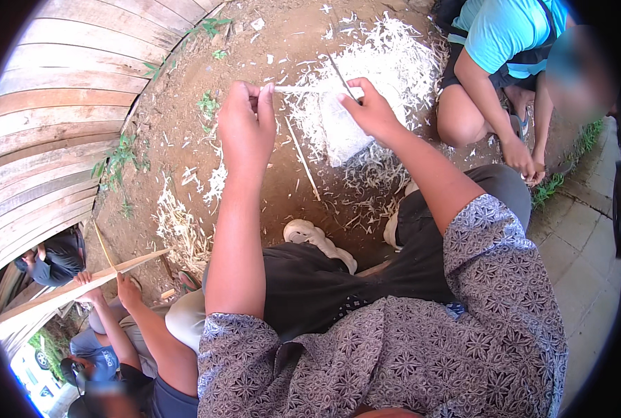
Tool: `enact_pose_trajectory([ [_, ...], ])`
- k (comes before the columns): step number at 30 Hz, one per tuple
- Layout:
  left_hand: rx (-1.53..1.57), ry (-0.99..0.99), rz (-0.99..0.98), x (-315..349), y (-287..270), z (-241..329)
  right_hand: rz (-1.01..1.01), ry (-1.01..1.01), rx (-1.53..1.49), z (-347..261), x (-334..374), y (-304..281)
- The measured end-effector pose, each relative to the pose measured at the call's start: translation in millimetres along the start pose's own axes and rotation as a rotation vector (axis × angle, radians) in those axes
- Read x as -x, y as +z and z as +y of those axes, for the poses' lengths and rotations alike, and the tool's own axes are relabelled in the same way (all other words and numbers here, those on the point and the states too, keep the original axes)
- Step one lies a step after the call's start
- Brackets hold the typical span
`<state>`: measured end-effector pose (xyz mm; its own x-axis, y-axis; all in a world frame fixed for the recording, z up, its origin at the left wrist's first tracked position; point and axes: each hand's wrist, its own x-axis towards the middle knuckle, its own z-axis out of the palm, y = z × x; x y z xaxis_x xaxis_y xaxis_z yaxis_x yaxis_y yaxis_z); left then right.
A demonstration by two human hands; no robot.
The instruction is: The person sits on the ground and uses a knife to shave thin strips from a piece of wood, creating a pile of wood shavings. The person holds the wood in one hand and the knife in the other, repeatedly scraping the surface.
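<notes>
Pinched between the thumb and fingers of my left hand point(248, 125) is one end of a thin pale strip point(300, 89), which looks like split bamboo or wood. It runs level across to my right hand point(373, 113). That hand is closed on a knife point(339, 72) with a narrow dark blade pointing up and away; its handle is hidden in the grip. Blade and strip meet just left of my right fingers. Beneath my right hand, a whitish sack or cloth point(344, 136) lies among a heap of pale curly shavings point(401, 59).
A thin stick point(302, 159) lies on the bare soil between my arms. Plank boards point(67, 97) line the left. At right crouches a person in a turquoise shirt point(502, 35). At lower left, another person's hands hold a long split pole point(95, 284). Paving point(568, 258) borders the right.
</notes>
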<state>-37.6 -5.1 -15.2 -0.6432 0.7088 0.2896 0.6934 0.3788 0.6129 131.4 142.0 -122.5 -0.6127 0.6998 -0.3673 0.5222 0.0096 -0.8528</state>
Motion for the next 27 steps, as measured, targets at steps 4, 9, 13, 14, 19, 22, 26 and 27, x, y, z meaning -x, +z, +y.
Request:
enact_pose_trajectory([
  [4,-0.047,0.088,-0.008,2,0,7,-0.102,-0.025,-0.214,-22,5,19],
  [9,-0.039,0.098,-0.007,4,2,4,-0.174,-0.264,-0.232,-68,39,22],
  [13,-0.070,0.109,0.017,5,4,2,-0.169,-0.280,-0.148,-68,46,23],
  [14,-0.065,0.102,0.029,4,5,2,-0.178,-0.251,-0.114,-59,43,19],
  [19,-0.067,0.020,0.035,-2,-1,2,-0.179,-0.213,0.032,-26,35,12],
  [22,-0.112,0.003,0.053,-2,-3,2,-0.172,-0.194,0.051,-17,32,9],
  [26,-0.196,0.003,-0.005,0,-3,4,-0.201,-0.203,-0.112,-11,32,11],
  [27,-0.247,0.026,-0.025,1,-2,3,-0.219,-0.212,-0.166,-13,33,10],
])
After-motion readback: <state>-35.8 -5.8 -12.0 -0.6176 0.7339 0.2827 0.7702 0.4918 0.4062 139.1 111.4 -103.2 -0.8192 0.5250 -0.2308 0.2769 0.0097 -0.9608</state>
